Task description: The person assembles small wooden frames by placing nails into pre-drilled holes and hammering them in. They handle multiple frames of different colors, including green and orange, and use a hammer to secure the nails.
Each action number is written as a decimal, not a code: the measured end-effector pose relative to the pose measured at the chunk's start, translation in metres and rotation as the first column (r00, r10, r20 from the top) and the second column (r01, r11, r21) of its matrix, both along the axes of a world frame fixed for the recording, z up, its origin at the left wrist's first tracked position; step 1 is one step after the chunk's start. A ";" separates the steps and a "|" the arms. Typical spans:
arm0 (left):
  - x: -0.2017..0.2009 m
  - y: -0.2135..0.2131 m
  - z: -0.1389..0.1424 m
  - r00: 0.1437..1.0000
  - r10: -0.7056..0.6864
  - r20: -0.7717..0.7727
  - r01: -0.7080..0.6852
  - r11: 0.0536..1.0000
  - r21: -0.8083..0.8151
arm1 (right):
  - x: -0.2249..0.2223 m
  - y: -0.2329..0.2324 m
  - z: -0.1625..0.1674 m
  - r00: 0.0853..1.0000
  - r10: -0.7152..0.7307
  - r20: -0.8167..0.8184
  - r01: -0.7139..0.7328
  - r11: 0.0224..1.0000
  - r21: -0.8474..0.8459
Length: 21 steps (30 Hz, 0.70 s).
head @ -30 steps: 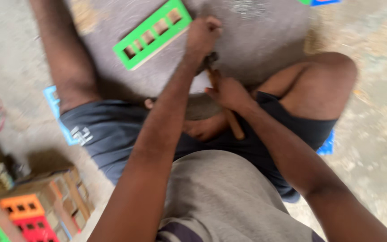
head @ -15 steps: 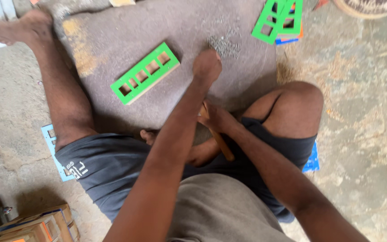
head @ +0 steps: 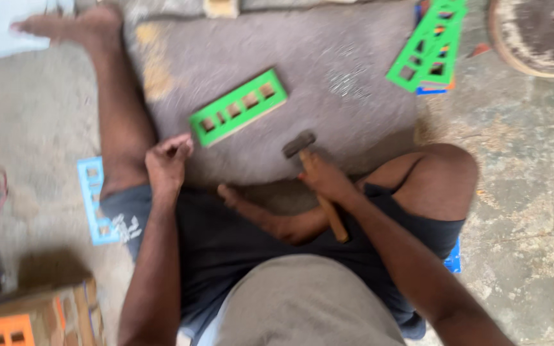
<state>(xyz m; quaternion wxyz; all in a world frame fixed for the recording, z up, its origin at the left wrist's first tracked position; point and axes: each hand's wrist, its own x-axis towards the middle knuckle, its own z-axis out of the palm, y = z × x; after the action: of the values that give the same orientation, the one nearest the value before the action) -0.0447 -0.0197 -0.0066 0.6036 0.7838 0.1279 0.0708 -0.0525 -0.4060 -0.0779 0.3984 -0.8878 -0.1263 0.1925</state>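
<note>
My right hand (head: pixel 320 177) grips a wooden-handled hammer (head: pixel 335 221), its dark head (head: pixel 298 144) hovering just above the grey mat (head: pixel 328 57). My left hand (head: pixel 167 160) is loosely curled at my left thigh, fingers pinched together; whether it holds something small is too blurred to tell. A green rectangular frame with several square holes (head: pixel 239 106) lies on the mat just beyond both hands. I sit on the floor, left leg stretched out, right knee (head: pixel 444 173) bent.
A stack of green frames (head: pixel 432 48) lies at the mat's far right corner beside a round basket (head: pixel 537 35). A light blue frame (head: pixel 92 198) lies under my left thigh. Orange and wooden frames (head: pixel 27 323) are piled at the lower left on the concrete floor.
My left hand has pulled back from the mat to my left thigh. The hammer head has come into view above the mat, and the view has tilted further out.
</note>
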 end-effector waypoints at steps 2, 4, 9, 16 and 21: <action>-0.011 0.012 -0.012 0.993 -0.020 0.117 0.025 0.999 -0.041 | -0.011 0.001 0.009 0.903 -0.157 -0.400 0.226 0.965 0.130; -0.007 0.014 -0.024 0.990 -0.054 0.134 0.065 0.995 -0.080 | -0.030 0.001 0.027 0.707 -0.158 -0.689 0.517 0.780 0.352; 0.014 0.009 -0.044 0.971 -0.194 0.143 0.190 0.981 0.036 | -0.076 0.015 0.070 0.472 -0.203 -0.858 0.624 0.764 0.163; 0.023 0.003 -0.059 0.979 -0.204 0.025 0.189 0.938 0.290 | -0.074 0.042 0.077 0.828 -0.211 -0.519 0.254 0.967 0.011; 0.022 0.001 -0.064 0.975 -0.218 0.033 0.193 0.917 0.349 | -0.060 0.064 0.083 0.919 -0.096 -0.383 0.102 0.995 -0.003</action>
<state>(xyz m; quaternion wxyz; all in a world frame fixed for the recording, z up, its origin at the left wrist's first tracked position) -0.0227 -0.0185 -0.0702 0.4658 0.8831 0.0090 0.0559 -0.1124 -0.3417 0.0048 0.4322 -0.8351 -0.0027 0.3404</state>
